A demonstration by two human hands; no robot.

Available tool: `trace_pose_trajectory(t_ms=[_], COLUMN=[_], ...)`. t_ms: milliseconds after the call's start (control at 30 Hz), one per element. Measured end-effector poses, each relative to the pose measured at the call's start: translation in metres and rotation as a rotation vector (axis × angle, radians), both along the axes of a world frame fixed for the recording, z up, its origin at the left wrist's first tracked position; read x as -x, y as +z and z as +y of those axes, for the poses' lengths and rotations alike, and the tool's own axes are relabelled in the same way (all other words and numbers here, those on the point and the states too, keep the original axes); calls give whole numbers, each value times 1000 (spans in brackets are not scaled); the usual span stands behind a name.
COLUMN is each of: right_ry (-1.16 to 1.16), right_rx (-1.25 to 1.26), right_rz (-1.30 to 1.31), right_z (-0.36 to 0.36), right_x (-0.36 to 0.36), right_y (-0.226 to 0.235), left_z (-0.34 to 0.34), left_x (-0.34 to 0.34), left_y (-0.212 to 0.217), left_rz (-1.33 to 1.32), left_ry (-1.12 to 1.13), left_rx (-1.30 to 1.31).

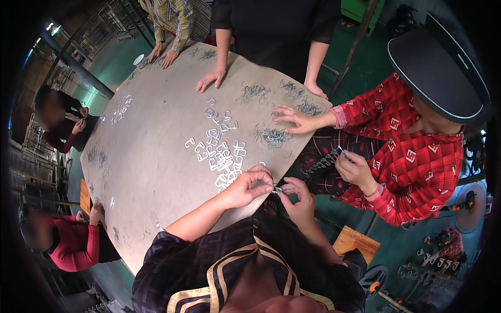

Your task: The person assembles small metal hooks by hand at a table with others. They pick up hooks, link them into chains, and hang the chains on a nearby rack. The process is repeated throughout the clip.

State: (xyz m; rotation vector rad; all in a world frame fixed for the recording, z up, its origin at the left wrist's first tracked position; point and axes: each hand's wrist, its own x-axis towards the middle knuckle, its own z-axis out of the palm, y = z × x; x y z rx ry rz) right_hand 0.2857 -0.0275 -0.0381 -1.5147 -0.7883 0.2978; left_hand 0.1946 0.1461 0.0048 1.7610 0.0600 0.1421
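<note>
My left hand [247,188] and my right hand [298,200] meet over the near right edge of the table. Pinched between their fingertips is a small shiny metal piece [276,190], partly covered by the fingers; its exact shape is hard to make out. Just beyond my left hand spreads a loose pile of flat silver hook-shaped metal pieces [223,156]. Farther right lies a heap of thin bent wire pieces [272,136].
The large grey table [151,135] holds more wire heaps along its edges. On the right a co-worker in red [417,156] reaches over the table with one hand [297,120]. Other people stand or sit around it. A white cup [140,61] stands at the far left edge.
</note>
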Motion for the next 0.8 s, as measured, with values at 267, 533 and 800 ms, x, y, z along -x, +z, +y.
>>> trace_pose_trajectory(t_ms=[267, 533, 800], right_ry=[108, 75, -112], right_rx=[-57, 252, 588], right_rz=[-96, -401, -536], right_z=[-8, 44, 93], right_x=[9, -27, -15], right_y=[0, -75, -99], left_z=[-27, -46, -50], left_x=[31, 52, 59], left_y=[-24, -9, -8], left_rz=[21, -28, -5], left_ry=[126, 54, 89], left_rx=[152, 94, 8])
